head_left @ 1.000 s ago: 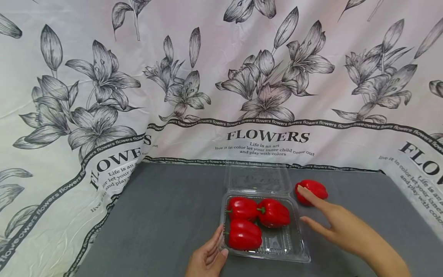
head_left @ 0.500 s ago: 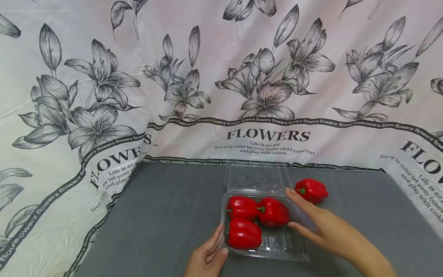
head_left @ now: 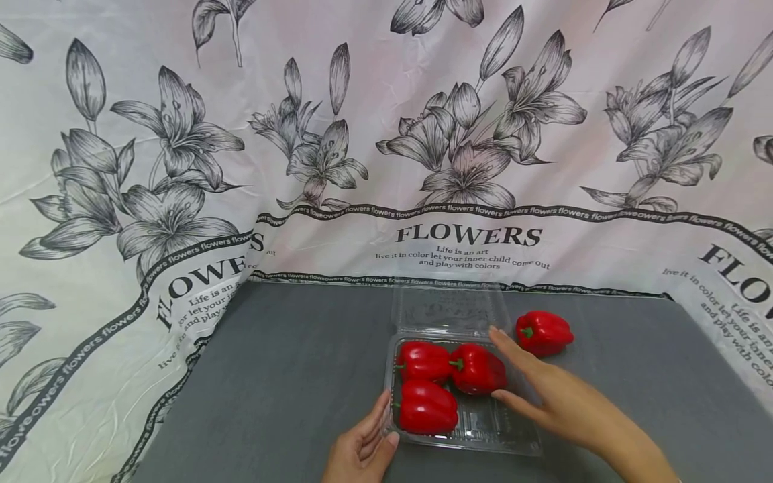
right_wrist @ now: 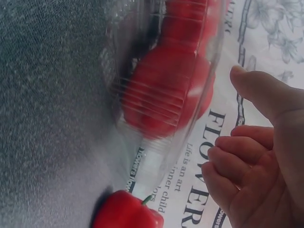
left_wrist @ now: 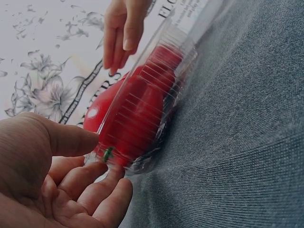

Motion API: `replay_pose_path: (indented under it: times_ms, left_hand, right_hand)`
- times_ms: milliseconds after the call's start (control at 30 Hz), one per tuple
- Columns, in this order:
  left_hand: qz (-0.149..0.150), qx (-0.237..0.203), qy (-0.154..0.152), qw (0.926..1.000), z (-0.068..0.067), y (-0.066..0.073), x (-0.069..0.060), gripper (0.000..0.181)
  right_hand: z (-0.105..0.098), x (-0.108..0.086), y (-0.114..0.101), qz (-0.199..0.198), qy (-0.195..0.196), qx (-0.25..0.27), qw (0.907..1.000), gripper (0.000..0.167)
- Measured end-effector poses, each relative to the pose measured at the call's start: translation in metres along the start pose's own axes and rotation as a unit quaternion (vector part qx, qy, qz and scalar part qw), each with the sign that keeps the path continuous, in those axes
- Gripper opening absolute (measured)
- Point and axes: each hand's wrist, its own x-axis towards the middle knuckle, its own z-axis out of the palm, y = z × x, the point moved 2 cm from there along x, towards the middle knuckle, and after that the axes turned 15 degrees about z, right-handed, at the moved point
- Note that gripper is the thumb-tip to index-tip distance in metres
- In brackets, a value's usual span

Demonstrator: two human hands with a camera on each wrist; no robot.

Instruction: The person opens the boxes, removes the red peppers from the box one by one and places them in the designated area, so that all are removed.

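A clear plastic clamshell container (head_left: 525, 443) stands on the grey table, its lid (head_left: 447, 314) folded back. Inside lie three red bell peppers: one back left (head_left: 424, 362), one back right (head_left: 483, 374) and one front left (head_left: 427, 408). My left hand (head_left: 362, 443) holds the near left corner, thumb at the rim and fingers against the side wall, as the left wrist view also shows. Over the container's right side hovers my right hand (head_left: 558, 396), fingers extended and holding nothing, close to the back right pepper. Another red bell pepper (head_left: 545, 333) lies outside, right of the lid.
The grey tabletop (head_left: 284, 362) spreads to both sides of the container. A white cloth (head_left: 326, 241) printed with flowers and lettering hangs behind it and along the left and right edges.
My right hand has moved left, away from the loose bell pepper to above the container's right side. The left hand and the peppers stay in place.
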Motion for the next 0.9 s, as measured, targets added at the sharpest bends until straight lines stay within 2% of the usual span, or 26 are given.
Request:
replay_pose_path:
  times_ms: [233, 600, 900]
  left_hand:
    - [0.003, -0.007, 0.001, 1.0000, 0.001, 0.001, 0.001, 0.063]
    - [-0.006, 0.000, 0.001, 1.0000, 0.001, 0.000, 0.001, 0.064]
    - [-0.010, -0.003, 0.001, 0.9999, 0.000, 0.000, 0.002, 0.064]
  right_hand:
    - [0.007, 0.004, -0.001, 0.002, -0.002, -0.002, 1.0000, 0.101]
    - [0.019, 0.008, -0.002, -0.019, 0.008, -0.012, 0.9997, 0.102]
    - [0.024, 0.010, -0.005, -0.015, 0.016, -0.020, 0.9996, 0.100]
